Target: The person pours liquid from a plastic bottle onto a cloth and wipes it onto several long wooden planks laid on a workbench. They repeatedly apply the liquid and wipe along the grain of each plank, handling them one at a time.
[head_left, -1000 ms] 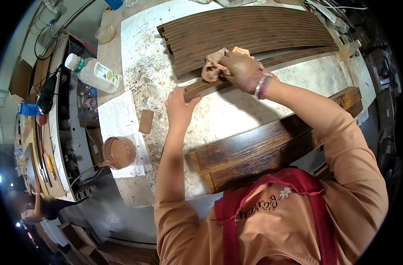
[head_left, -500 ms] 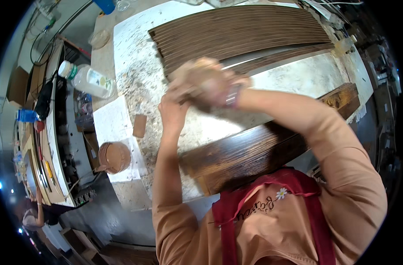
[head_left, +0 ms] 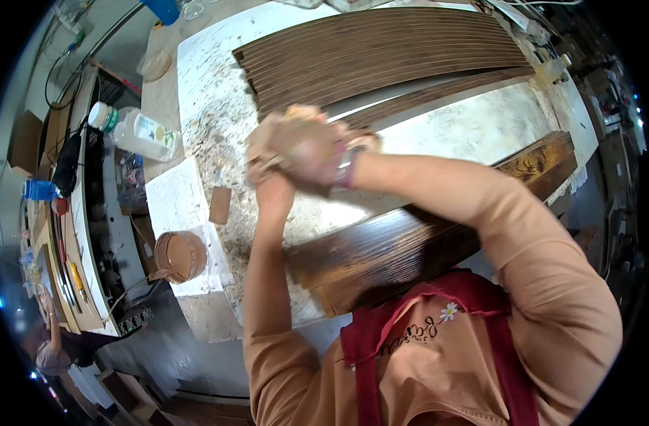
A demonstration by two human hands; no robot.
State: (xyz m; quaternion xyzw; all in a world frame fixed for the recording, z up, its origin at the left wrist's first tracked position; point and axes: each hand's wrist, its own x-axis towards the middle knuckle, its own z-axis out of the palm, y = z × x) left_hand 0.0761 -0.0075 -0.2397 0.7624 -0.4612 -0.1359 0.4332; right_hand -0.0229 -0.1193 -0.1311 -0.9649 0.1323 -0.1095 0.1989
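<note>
My left hand and my right hand come together above the worktable, both smeared by motion. My right hand lies over the left one and is closed on what looks like a crumpled tan rag. The fingers of my left hand are hidden behind the rag and the right hand. Just beyond them lies a grooved dark-brown wood panel, with a narrow brown strip along its near side. Nearer to me, a dark glossy wooden piece slants across the table's front edge.
A tub of brown liquid stands on white paper at the left, near a small brown rectangular piece. A clear bottle lies tilted behind it. At the far right stands a yellowish bottle. Another person is at lower left.
My two hands have shifted slightly left, and the right forearm has moved left with them. The wood pieces keep their places on the table.
</note>
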